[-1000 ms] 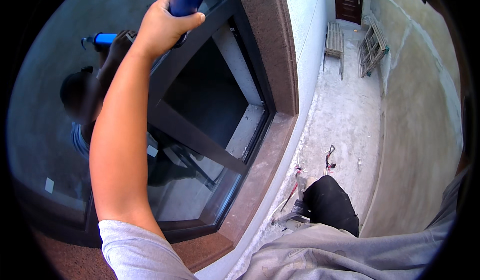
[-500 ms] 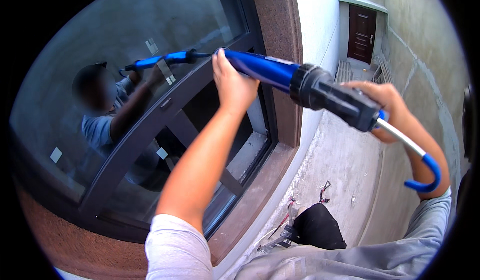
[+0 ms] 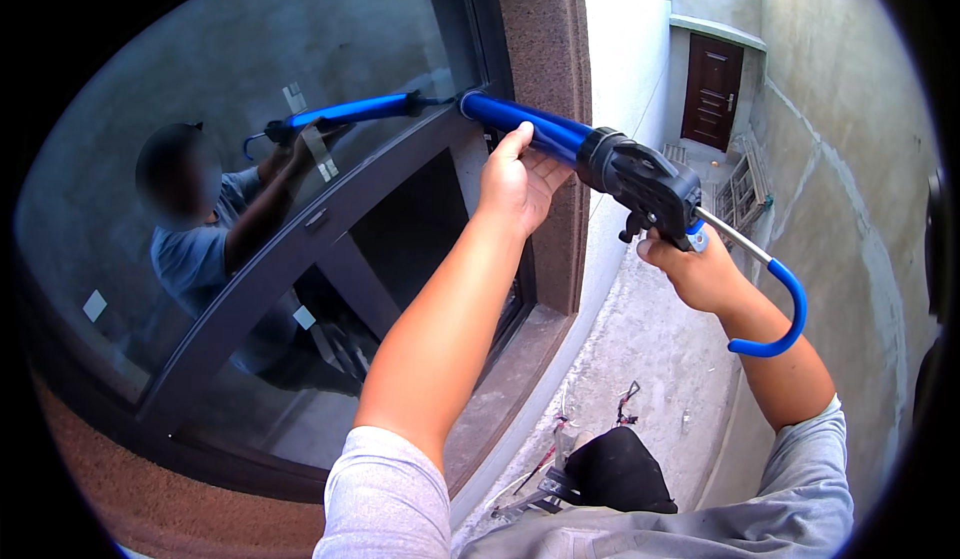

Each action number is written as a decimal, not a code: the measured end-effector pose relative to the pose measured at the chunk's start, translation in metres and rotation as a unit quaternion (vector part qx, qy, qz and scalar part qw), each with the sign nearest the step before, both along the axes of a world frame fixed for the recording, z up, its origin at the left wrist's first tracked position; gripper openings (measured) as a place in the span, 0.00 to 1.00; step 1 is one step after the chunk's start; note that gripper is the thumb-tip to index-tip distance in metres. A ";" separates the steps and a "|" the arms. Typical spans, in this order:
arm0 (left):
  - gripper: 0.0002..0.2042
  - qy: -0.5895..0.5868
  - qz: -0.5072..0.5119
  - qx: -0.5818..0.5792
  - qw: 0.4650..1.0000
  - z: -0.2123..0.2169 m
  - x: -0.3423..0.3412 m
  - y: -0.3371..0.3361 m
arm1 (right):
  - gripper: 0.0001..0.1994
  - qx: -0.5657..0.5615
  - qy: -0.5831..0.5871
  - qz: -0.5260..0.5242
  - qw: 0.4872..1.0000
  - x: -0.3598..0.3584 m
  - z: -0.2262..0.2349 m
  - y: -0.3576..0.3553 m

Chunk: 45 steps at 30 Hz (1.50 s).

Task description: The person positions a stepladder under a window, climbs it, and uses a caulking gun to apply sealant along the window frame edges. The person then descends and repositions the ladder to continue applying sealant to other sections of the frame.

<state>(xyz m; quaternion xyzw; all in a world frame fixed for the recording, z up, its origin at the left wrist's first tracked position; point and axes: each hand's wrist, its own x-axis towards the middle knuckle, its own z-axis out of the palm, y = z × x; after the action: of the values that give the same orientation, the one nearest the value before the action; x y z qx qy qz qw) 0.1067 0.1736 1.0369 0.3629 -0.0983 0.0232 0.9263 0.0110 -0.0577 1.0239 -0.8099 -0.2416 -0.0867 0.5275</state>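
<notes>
A blue caulking gun (image 3: pixel 575 149) with a black handle block and a curved blue push rod (image 3: pixel 778 309) is held up against a dark window frame (image 3: pixel 300 244). Its nozzle end touches the frame's upper right corner beside the glass pane (image 3: pixel 250 69). My left hand (image 3: pixel 520 179) grips the blue barrel from below. My right hand (image 3: pixel 695 264) holds the black handle and trigger. The glass reflects me and the gun.
A reddish-brown stone surround (image 3: pixel 545 89) borders the window. A narrow concrete alley (image 3: pixel 660 359) runs along a grey wall (image 3: pixel 850 189) to a brown door (image 3: pixel 712 89). A wooden pallet (image 3: pixel 745 194) leans near it. Small debris (image 3: pixel 625 404) lies below.
The view has swung up and right. The caulking gun came down from overhead to point at the frame corner, and my right hand on its handle came into view.
</notes>
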 end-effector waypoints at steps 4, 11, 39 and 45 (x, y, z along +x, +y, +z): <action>0.22 0.017 0.013 0.021 1.000 -0.004 0.028 -0.003 | 0.09 0.029 -0.047 -0.006 0.998 0.016 0.001 0.005; 0.23 -0.004 -0.024 0.000 1.000 -0.004 0.044 -0.020 | 0.27 0.144 0.064 0.076 0.985 0.040 -0.019 -0.005; 0.21 -0.179 -0.024 0.115 0.977 0.136 0.120 0.021 | 0.12 0.061 -0.375 -0.033 0.925 0.162 0.010 0.065; 0.24 -0.190 -0.048 0.148 0.969 0.145 0.138 0.035 | 0.15 0.063 -0.355 -0.037 0.932 0.170 0.016 0.073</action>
<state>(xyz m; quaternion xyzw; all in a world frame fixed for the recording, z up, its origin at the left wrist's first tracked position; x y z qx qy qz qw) 0.2446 0.2083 1.1818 0.4802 -0.2918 0.0322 0.8266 0.1808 0.0156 1.0403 -0.6995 -0.3770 -0.4029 0.4541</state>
